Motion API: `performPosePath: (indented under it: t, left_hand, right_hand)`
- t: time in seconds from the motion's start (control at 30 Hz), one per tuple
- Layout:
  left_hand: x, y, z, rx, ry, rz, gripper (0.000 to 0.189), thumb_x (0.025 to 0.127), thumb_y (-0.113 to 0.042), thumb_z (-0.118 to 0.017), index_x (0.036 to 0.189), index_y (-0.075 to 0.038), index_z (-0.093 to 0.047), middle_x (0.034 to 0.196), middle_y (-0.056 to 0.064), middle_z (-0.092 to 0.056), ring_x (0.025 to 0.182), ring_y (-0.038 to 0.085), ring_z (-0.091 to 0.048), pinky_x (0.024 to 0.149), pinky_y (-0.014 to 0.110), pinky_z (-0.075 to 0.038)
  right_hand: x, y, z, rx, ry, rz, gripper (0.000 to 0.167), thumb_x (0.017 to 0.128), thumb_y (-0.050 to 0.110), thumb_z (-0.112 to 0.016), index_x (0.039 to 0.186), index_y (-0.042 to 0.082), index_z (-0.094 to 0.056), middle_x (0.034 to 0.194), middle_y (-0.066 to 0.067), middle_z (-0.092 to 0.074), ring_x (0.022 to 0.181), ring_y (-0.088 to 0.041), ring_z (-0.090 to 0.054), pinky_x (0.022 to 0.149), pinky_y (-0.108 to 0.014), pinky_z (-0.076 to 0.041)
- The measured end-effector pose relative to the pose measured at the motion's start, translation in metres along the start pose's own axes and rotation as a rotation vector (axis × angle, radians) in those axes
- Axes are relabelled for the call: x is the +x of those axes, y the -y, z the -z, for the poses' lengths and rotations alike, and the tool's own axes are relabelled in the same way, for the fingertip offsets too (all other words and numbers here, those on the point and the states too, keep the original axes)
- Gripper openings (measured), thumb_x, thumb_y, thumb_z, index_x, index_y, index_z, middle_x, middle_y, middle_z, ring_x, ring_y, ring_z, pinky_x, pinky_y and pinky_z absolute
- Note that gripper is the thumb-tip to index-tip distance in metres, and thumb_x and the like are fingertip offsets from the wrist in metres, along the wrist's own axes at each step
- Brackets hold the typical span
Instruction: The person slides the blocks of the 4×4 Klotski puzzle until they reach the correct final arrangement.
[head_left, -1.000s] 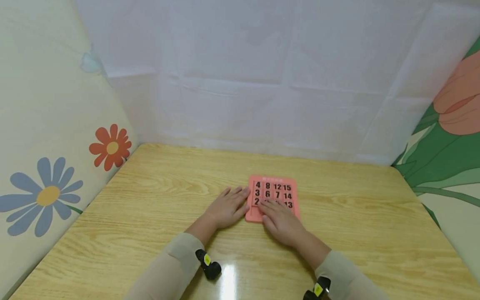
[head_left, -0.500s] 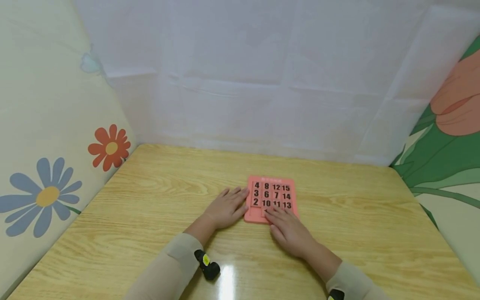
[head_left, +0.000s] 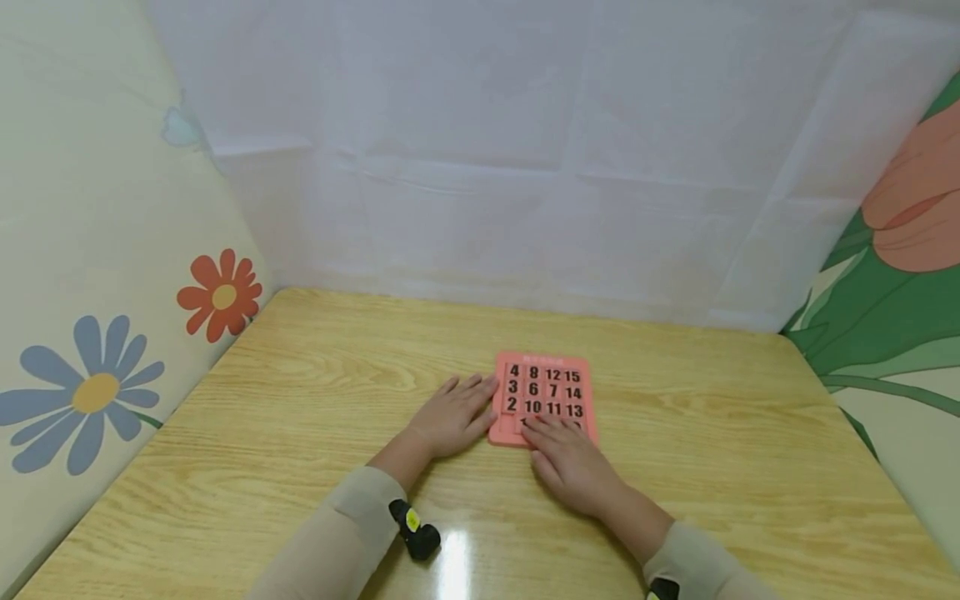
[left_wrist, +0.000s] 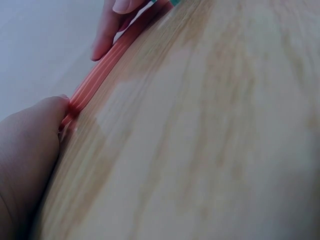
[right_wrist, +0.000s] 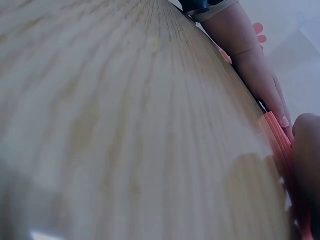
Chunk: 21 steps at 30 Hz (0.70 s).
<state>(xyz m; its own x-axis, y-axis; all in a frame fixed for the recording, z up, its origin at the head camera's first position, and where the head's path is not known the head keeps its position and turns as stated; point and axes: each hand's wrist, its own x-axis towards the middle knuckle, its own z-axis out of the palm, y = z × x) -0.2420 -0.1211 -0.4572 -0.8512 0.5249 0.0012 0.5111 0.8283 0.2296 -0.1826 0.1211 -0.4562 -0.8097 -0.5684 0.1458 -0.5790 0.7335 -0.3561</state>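
Note:
A pink number slide puzzle (head_left: 534,389) lies flat on the wooden table, its upper three rows readable from 4 8 12 15 down to 2 10 11 13. A gap (head_left: 509,423) shows at the left end of its bottom row. My left hand (head_left: 453,418) lies along the frame's left side, fingers extended; in the left wrist view its thumb (left_wrist: 47,112) touches the pink edge (left_wrist: 100,72). Fairly straight fingers of my right hand (head_left: 576,468) rest on the bottom-row tiles and cover most of their numbers. From the right wrist view, the puzzle's edge (right_wrist: 276,135) shows between both hands.
The wood-grain table (head_left: 322,358) extends around the puzzle on all sides. A white sheet (head_left: 480,167) hangs behind it. Flower-printed panels (head_left: 97,208) stand at left and right. Small black devices (head_left: 416,531) sit at the sleeve cuffs.
My right hand moved from the third row down to the bottom row, then slightly left. A bottom-row tile under its fingers shifted left, narrowing the gap. The left hand stayed in place.

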Motion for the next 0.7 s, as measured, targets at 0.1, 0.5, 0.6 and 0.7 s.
performPosePath:
  t: [0.1,0.5,0.6,0.7]
  left_hand:
    - [0.0,0.0,0.0,-0.003,-0.007,-0.005,0.06,0.105,-0.042,-0.035,0.155,-0.009,-0.028,0.161,0.005,-0.031,0.151,0.027,-0.025,0.126,0.048,-0.013]
    - [0.0,0.0,0.0,0.0,0.0,0.007,0.06,0.105,-0.044,-0.033,0.155,-0.011,-0.028,0.161,0.003,-0.03,0.151,0.025,-0.024,0.126,0.047,-0.012]
    - [0.0,0.0,-0.001,-0.005,-0.004,0.007,0.06,0.105,-0.043,-0.034,0.155,-0.011,-0.029,0.161,0.003,-0.03,0.151,0.025,-0.024,0.126,0.048,-0.012]
    - [0.001,0.0,-0.001,-0.009,0.001,0.011,0.06,0.105,-0.043,-0.033,0.156,-0.012,-0.027,0.162,0.002,-0.029,0.151,0.025,-0.023,0.126,0.047,-0.011]
  right_hand:
    - [0.002,0.003,-0.001,0.006,0.01,0.002,0.045,0.102,0.026,-0.045,0.144,0.01,-0.051,0.153,-0.006,-0.046,0.146,-0.028,-0.035,0.123,-0.05,-0.022]
    - [0.008,0.009,-0.005,0.002,0.016,0.005,0.045,0.102,0.027,-0.043,0.144,0.011,-0.051,0.152,-0.004,-0.046,0.146,-0.026,-0.035,0.123,-0.05,-0.023]
    - [0.01,0.01,-0.006,-0.002,0.016,0.009,0.045,0.102,0.027,-0.043,0.144,0.012,-0.05,0.153,-0.004,-0.046,0.146,-0.026,-0.035,0.123,-0.05,-0.023]
    - [0.01,0.011,-0.007,-0.004,0.017,0.011,0.046,0.102,0.027,-0.043,0.145,0.012,-0.05,0.153,-0.004,-0.045,0.147,-0.025,-0.035,0.123,-0.05,-0.022]
